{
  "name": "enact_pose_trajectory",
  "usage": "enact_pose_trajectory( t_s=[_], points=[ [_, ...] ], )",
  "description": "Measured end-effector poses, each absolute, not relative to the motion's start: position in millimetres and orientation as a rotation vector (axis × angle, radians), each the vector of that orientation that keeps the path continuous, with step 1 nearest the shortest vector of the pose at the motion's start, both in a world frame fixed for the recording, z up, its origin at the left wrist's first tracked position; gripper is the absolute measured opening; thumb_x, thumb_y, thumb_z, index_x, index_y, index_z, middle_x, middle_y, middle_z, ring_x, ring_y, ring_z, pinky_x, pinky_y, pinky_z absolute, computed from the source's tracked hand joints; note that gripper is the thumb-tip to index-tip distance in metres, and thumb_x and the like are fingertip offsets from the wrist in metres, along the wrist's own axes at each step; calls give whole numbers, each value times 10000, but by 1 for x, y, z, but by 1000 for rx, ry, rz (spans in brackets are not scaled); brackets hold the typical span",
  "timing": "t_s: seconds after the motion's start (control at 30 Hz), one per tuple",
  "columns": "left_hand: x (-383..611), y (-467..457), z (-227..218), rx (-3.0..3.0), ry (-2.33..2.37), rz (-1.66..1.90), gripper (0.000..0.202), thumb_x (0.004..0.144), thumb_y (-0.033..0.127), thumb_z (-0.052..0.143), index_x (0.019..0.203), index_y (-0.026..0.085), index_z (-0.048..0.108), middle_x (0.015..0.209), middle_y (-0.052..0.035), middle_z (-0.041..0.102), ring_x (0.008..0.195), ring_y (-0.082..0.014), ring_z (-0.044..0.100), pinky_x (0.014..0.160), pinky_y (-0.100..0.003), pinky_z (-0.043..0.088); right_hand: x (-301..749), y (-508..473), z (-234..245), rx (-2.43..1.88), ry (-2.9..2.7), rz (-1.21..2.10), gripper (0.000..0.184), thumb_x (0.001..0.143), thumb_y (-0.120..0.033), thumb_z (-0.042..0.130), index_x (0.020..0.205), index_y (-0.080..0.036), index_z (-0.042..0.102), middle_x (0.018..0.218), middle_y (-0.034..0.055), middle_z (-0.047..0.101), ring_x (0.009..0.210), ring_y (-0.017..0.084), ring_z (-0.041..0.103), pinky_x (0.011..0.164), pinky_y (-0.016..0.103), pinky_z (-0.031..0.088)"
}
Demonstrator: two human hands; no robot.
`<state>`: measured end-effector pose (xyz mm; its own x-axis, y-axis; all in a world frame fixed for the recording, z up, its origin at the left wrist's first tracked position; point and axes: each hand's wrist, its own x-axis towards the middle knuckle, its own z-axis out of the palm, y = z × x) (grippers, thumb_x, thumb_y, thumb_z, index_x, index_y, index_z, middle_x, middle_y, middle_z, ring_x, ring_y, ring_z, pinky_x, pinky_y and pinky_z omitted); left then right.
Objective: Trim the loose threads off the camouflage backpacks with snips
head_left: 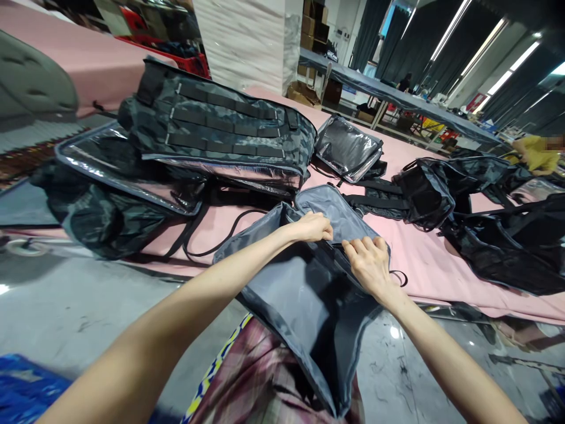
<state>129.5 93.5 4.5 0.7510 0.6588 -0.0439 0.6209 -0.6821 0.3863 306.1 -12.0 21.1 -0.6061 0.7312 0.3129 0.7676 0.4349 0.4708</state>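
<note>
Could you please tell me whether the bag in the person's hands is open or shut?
The bag is open: it gapes wide, exposing its grey lining.

White glare (394, 333) dots the floor (110, 312); outer edges look blurred.

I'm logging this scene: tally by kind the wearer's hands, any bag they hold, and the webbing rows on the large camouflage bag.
Left hand and right hand: 2
Grey-lined bag held: 1
Webbing rows on camouflage bag: 3
Total: 6
</note>
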Motion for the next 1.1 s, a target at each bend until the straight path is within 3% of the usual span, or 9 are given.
enact_pose_trajectory(
  t_s=[0.4,0.57,0.73,0.93,1.1],
  points=[
    [137,98,3,2528,1041,106,197,783,298,500,809,252,691,847,-4,700,854,-184,610,782,-254,387,302,-19,22,-1263,-2646,-1077,205,847,-89,469,997,-119,606,731,47,592,697,181,430,650,340,228],
    [137,95,2,2523,1047,130,208,779,297,489,768,241,689,791,-8,697,812,-183,615,757,-254,391,309,-20,20,-1318,-2684,-911,215,866,-101,453,1014,-142,604,752,44,607,718,179,443,664,338,219],
    [135,94,3,2540,1032,150,193,777,301,498,734,245,678,768,5,691,811,-179,600,768,-255,379,318,-9,16,-1499,-2604,-500,144,865,-234,522,969,-223,621,782,13,640,733,168,468,668,322,205],
    [134,88,7,2558,1051,175,215,808,255,471,736,228,671,775,-12,675,844,-190,555,762,-265,364,312,7,17,-1497,-2592,-532,163,867,-240,512,984,-221,626,812,25,648,746,176,468,677,327,193],
    [127,65,-5,2558,1179,606,200,843,211,466,860,214,666,874,-37,643,877,-196,521,771,-296,372,310,11,19,-1415,-2661,-610,232,903,-189,421,978,-217,638,775,39,636,730,170,446,659,331,182]
  ],
)
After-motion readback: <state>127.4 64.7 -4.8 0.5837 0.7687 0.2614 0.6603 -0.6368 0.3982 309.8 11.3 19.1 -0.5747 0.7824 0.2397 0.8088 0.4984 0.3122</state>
